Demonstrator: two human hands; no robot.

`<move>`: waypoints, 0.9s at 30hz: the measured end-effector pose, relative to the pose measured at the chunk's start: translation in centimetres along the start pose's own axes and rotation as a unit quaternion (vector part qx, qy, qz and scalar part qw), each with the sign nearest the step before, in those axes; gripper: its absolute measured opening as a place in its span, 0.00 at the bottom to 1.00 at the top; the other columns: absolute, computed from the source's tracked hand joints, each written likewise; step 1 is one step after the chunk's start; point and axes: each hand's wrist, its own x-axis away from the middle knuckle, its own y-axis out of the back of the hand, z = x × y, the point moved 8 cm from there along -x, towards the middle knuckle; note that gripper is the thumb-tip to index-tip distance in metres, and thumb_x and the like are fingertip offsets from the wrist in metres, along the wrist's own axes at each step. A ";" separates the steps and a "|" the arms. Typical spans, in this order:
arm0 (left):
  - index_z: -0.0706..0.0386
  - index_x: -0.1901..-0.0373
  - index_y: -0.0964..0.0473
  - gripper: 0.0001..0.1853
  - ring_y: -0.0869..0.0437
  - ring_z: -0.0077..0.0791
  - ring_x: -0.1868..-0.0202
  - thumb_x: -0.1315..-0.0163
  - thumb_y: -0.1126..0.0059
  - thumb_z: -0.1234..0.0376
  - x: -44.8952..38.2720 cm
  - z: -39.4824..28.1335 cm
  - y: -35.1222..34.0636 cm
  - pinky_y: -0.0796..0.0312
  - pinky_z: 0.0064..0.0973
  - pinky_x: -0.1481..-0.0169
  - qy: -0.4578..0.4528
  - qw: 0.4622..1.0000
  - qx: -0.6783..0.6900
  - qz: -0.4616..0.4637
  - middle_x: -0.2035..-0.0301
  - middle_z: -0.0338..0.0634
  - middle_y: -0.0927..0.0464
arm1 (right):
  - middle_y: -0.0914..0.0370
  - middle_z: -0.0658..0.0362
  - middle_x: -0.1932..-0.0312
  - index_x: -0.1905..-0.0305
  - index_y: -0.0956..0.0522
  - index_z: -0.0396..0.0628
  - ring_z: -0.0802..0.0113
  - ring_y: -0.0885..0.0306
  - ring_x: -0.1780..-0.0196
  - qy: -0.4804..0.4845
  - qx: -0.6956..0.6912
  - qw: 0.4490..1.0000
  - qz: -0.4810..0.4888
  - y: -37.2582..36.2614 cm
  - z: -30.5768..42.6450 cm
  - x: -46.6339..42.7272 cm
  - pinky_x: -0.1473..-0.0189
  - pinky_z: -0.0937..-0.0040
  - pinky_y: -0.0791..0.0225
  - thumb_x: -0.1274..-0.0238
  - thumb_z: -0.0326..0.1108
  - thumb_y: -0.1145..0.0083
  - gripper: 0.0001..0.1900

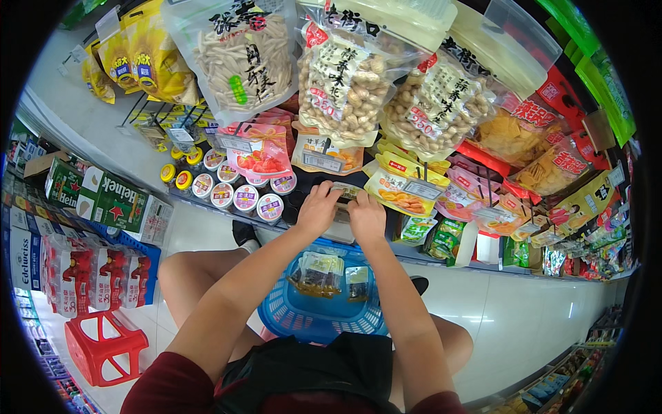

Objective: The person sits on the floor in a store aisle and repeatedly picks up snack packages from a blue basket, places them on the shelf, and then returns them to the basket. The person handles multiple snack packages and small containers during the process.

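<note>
On the bottom shelf, my left hand and my right hand grip the two ends of small packets with curled fingers. The packets sit at the top of a pale narrow box; my fingers partly hide both. Just below, between my knees, stands a blue plastic basket. Inside it lie a stack of small dark snack packets with pale tops and a separate similar packet.
Large hanging bags of peanuts overhang my hands. Round-lidded jars fill the shelf to the left; yellow snack bags hang at right. On the floor at left are a red plastic stool, bottle packs and a Heineken carton.
</note>
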 end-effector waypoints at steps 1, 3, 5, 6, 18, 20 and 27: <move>0.57 0.49 0.29 0.24 0.28 0.47 0.49 0.51 0.40 0.75 0.4 0.0 0.4 0.30 0.39 0.47 -0.001 1.000 0.016 -0.005 0.50 0.47 0.31 | 0.28 0.59 0.70 0.70 0.21 0.47 0.62 0.24 0.66 0.020 -0.001 1.000 -0.024 1.0 0.4 0.1 0.65 0.65 0.27 0.56 0.30 0.41 0.05; 0.57 0.48 0.29 0.25 0.28 0.48 0.49 0.52 0.39 0.76 1.2 0.2 1.0 0.31 0.39 0.46 0.008 0.998 0.054 -0.013 0.50 0.47 0.31 | 0.29 0.60 0.70 0.71 0.21 0.48 0.64 0.25 0.66 0.033 -0.012 0.998 -0.050 2.0 0.7 0.6 0.65 0.66 0.28 0.57 0.30 0.41 0.04; 0.58 0.47 0.30 0.27 0.28 0.49 0.49 0.52 0.38 0.76 2.0 0.4 1.5 0.32 0.39 0.45 0.029 0.995 0.096 -0.021 0.50 0.48 0.31 | 0.29 0.62 0.71 0.72 0.21 0.49 0.65 0.25 0.66 0.020 -0.032 0.998 -0.052 2.3 0.5 1.4 0.67 0.67 0.29 0.55 0.30 0.40 0.03; 0.58 0.47 0.31 0.27 0.28 0.49 0.49 0.52 0.38 0.77 2.4 0.5 1.8 0.32 0.38 0.45 0.039 0.993 0.104 -0.034 0.50 0.49 0.31 | 0.29 0.62 0.72 0.71 0.20 0.49 0.65 0.25 0.67 0.011 -0.045 0.997 -0.065 2.6 0.3 1.8 0.67 0.67 0.29 0.55 0.30 0.39 0.04; 0.64 0.43 0.33 0.25 0.27 0.53 0.45 0.43 0.38 0.70 9.9 -4.4 2.7 0.32 0.38 0.43 0.034 0.978 0.202 -0.037 0.45 0.55 0.30 | 0.19 0.57 0.74 0.60 0.21 0.37 0.76 0.22 0.78 -0.382 -0.578 0.721 -0.017 2.7 0.6 6.9 0.80 0.76 0.31 0.37 0.29 0.43 0.07; 0.63 0.45 0.31 0.21 0.24 0.53 0.49 0.40 0.42 0.71 10.7 -4.0 3.0 0.29 0.37 0.46 0.060 0.969 0.236 -0.050 0.51 0.55 0.26 | 0.20 0.59 0.75 0.58 0.22 0.38 0.75 0.23 0.78 -0.397 -0.635 0.663 -0.009 3.1 2.4 7.4 0.79 0.77 0.31 0.37 0.31 0.43 0.08; 0.61 0.49 0.27 0.11 0.17 0.33 0.66 0.32 0.51 0.71 13.2 -1.5 1.6 0.25 0.27 0.65 0.214 0.875 0.431 -0.048 0.64 0.45 0.18 | 0.21 0.55 0.64 0.53 0.22 0.41 0.70 0.22 0.62 -0.396 -0.477 0.782 -0.063 2.3 1.1 11.5 0.62 0.73 0.30 0.39 0.39 0.40 0.15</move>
